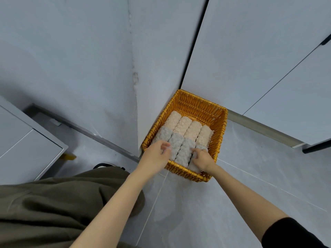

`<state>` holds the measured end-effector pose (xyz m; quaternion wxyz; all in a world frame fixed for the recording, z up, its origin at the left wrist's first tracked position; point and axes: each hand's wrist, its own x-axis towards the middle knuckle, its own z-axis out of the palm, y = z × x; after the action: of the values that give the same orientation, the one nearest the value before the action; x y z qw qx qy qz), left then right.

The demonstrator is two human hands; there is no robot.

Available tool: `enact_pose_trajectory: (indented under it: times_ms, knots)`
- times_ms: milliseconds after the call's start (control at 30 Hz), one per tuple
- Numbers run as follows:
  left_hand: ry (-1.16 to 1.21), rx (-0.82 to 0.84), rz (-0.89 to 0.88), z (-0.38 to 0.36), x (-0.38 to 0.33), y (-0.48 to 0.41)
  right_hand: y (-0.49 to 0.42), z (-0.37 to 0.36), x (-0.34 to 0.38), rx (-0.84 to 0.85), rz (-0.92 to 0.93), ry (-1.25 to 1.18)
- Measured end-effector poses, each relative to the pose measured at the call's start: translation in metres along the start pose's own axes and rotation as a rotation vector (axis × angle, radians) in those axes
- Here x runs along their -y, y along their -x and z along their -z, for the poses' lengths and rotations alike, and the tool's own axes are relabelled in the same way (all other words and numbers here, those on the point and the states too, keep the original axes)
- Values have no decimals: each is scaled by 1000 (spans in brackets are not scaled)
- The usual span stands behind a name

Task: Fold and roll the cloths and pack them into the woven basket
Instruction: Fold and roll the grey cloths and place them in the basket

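Right hand [203,158] around grey roll [194,168]

No legible text, label, brand, number or sign appears in the head view. The woven basket [200,106], the rolled cloths [186,127], the grey cabinet panels [250,59] and the floor tiles [232,203] show plain surfaces only.
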<state>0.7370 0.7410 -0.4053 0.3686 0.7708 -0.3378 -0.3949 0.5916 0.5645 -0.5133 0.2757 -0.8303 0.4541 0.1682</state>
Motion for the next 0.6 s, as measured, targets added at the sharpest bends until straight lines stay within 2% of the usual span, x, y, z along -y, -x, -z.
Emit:
enact_pose_trajectory:
  times_ms: [400,600]
  knots:
    - [213,-176,-15,45,-26,40,120,84,87,-101,440,-230]
    - [313,-336,-72,102,-60,83,178,116,154,-149,671,-286]
